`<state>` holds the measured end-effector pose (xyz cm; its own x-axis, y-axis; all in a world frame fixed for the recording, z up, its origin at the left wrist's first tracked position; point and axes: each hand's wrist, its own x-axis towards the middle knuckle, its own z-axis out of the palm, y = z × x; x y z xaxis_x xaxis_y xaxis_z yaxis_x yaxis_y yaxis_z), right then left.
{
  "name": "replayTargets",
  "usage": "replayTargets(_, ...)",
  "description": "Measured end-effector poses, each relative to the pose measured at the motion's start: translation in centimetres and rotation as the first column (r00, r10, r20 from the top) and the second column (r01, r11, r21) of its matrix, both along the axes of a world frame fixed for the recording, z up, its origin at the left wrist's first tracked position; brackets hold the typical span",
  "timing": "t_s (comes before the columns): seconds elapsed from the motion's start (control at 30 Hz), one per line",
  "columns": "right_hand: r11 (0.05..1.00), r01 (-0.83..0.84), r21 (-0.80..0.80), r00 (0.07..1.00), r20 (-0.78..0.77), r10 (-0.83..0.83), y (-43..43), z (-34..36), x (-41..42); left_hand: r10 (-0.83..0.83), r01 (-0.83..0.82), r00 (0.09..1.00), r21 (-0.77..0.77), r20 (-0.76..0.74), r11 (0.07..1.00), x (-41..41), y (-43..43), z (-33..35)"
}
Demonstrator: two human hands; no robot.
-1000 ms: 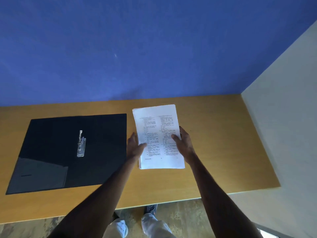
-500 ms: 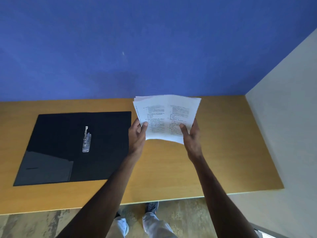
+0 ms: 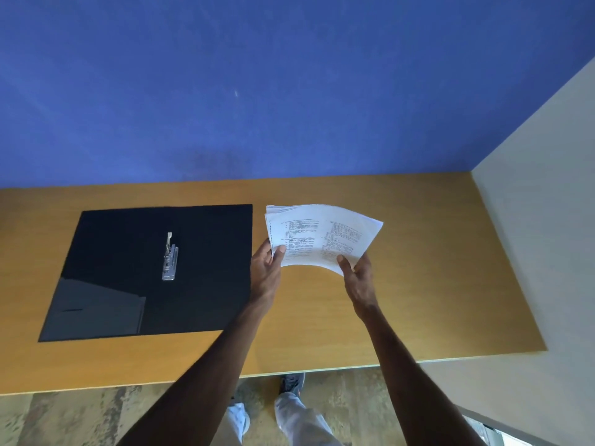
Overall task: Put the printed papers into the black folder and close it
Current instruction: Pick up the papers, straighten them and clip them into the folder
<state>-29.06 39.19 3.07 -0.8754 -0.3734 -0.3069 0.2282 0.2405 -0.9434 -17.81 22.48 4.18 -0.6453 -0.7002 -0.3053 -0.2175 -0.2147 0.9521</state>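
Observation:
A stack of printed papers (image 3: 322, 236) is held above the wooden table (image 3: 434, 268), bowed and tilted with its far edge raised. My left hand (image 3: 265, 272) grips the stack's near left corner, thumb on top. My right hand (image 3: 359, 278) grips its near right corner. The black folder (image 3: 209, 268) lies open and flat on the table to the left of the papers, with a silver metal clip (image 3: 170, 257) at its middle and a glossy pocket at its near left.
A blue wall (image 3: 257, 91) rises behind the table and a pale wall (image 3: 541, 236) closes the right side. The table's near edge runs across the lower part of the view, with my legs and shoes on the floor below it.
The papers lay flat on the table a second ago. Both hands have lifted them off the surface, and the stack now bends and fans slightly to the right.

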Motion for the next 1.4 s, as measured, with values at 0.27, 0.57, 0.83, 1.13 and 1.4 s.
replayTargets(0.27,0.953,-0.138,0.269,0.947,-0.246,0.207,0.6,2.2,-1.7,-0.050,0.045,0.997,0.079,0.061,0.996,-0.3,-1.8,0.2)
replayTargets(0.57,0.507,-0.036,0.861,0.469,-0.433,0.770,-1.4,10.2,-7.3,-0.143,0.127,0.990,-0.428,-0.006,0.895,-0.9,-7.8,4.0)
replayTargets(0.83,0.720,-0.353,0.597,0.723,-0.315,0.615,-0.5,9.8,-9.7,-0.170,0.158,0.983,-0.146,-0.075,0.977,0.0,-8.3,3.3)
replayTargets(1.13,0.974,-0.227,-0.007,0.973,0.024,0.228,3.8,2.4,-6.5,0.010,-0.006,0.999,0.064,-0.049,0.998,0.5,-6.3,0.9)
replayTargets(1.4,0.993,-0.115,0.030,0.993,-0.018,0.116,3.7,0.7,-7.3,-0.040,0.046,0.996,0.084,-0.075,0.995,0.0,-6.2,-0.5)
